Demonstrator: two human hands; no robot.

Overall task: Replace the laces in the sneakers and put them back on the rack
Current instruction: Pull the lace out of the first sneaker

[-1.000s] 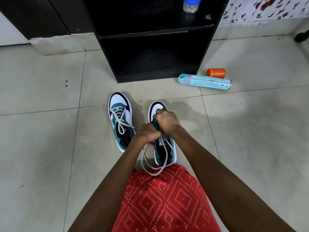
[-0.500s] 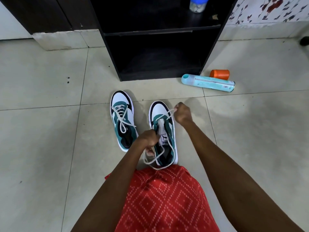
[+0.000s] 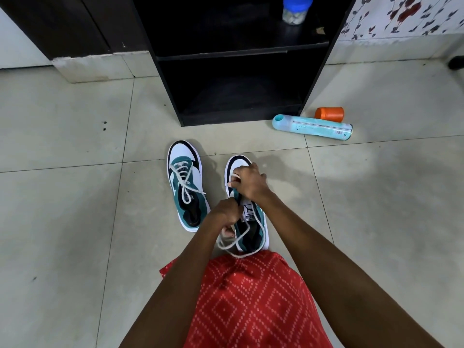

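Two white, teal and black sneakers stand side by side on the tiled floor. The left sneaker (image 3: 187,189) has its white lace threaded and loosely tied. Over the right sneaker (image 3: 253,227) my right hand (image 3: 251,183) pinches the white lace (image 3: 232,243) near the front eyelets. My left hand (image 3: 226,212) grips the lace beside the tongue, and a slack loop of it hangs down to the heel. The black rack (image 3: 236,61) stands just beyond the shoes, its lower shelf bare.
A light blue bottle (image 3: 312,127) lies on the floor right of the rack with an orange cup (image 3: 329,114) behind it. A blue-lidded jar (image 3: 295,8) sits on the rack's upper shelf. My red patterned garment (image 3: 251,302) fills the bottom middle.
My right hand, which had pulled the lace out to the right of the toe, has come back over the front of the right sneaker. My left hand stays by the tongue.
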